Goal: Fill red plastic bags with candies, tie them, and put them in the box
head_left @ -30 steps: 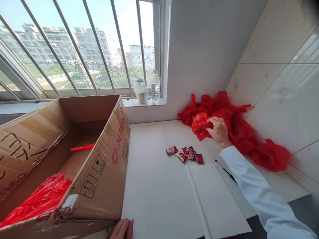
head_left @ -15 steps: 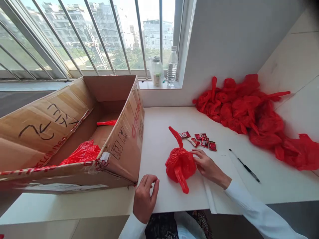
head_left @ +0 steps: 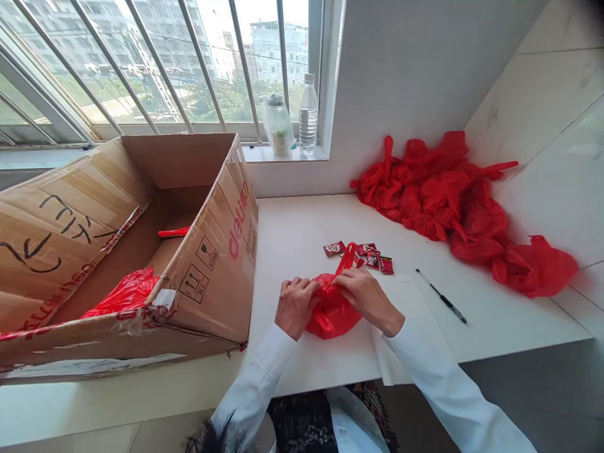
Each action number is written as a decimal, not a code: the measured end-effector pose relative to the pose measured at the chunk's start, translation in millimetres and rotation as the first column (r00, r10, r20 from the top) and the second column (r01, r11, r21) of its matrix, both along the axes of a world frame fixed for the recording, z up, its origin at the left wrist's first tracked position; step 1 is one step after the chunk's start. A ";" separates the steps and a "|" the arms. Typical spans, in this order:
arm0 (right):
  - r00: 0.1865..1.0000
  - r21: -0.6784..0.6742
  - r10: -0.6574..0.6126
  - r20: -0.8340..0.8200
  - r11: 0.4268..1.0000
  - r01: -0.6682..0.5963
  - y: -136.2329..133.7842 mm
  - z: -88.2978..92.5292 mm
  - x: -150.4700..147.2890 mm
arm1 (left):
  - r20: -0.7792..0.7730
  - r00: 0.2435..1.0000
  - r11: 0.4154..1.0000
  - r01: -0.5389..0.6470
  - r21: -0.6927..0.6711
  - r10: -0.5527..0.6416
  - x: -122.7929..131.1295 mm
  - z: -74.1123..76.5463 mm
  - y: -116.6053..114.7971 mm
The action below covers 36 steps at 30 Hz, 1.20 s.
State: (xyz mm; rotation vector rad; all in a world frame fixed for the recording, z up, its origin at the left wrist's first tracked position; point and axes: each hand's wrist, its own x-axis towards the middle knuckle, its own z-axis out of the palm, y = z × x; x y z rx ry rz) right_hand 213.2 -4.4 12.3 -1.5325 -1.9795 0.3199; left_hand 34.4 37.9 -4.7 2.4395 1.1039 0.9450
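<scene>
A red plastic bag point(head_left: 334, 318), rounded and full-looking, rests on the white table in front of me. One of its handles sticks up at the top. My left hand point(head_left: 296, 307) has its fingers curled onto the bag's left side. From the right, my right hand point(head_left: 365, 292) pinches the top of the bag near the upright handle. The fingertips of both hands are partly buried in the plastic. Just behind the bag lie several small red wrapped candies point(head_left: 372, 258), some partly hidden by the handle. What the bag holds is hidden.
A large open cardboard box point(head_left: 207, 264) stands at the left with red plastic inside. A heap of red bags point(head_left: 438, 195) lies along the wall at the back right. A black pen point(head_left: 442, 297) is on the table point(head_left: 292, 233). A bottle point(head_left: 308, 116) stands on the windowsill.
My left hand has moved from the table's front edge onto the bag. My right hand has gone from the bag's side to its top. The view has shifted to the right.
</scene>
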 end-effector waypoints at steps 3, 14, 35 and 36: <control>0.988 0.038 -0.113 -0.102 0.992 0.117 -9.0 -0.4 9.9 | 0.121 0.987 0.995 -0.100 -0.025 0.102 -20.1 3.7 1.3; 0.985 -0.124 -0.153 -0.082 0.982 0.142 -57.6 3.6 43.4 | 0.128 0.991 0.993 -0.010 -0.114 0.025 -50.4 27.5 -27.4; 0.495 0.041 -0.135 -0.858 0.944 0.327 -92.5 17.2 30.5 | 0.744 0.535 0.875 0.019 -0.483 0.399 -38.7 30.6 -44.2; 0.531 0.120 -0.111 -0.840 0.916 0.382 -97.3 31.0 26.6 | 0.740 0.539 0.867 0.034 -0.497 0.403 -38.4 32.5 -47.7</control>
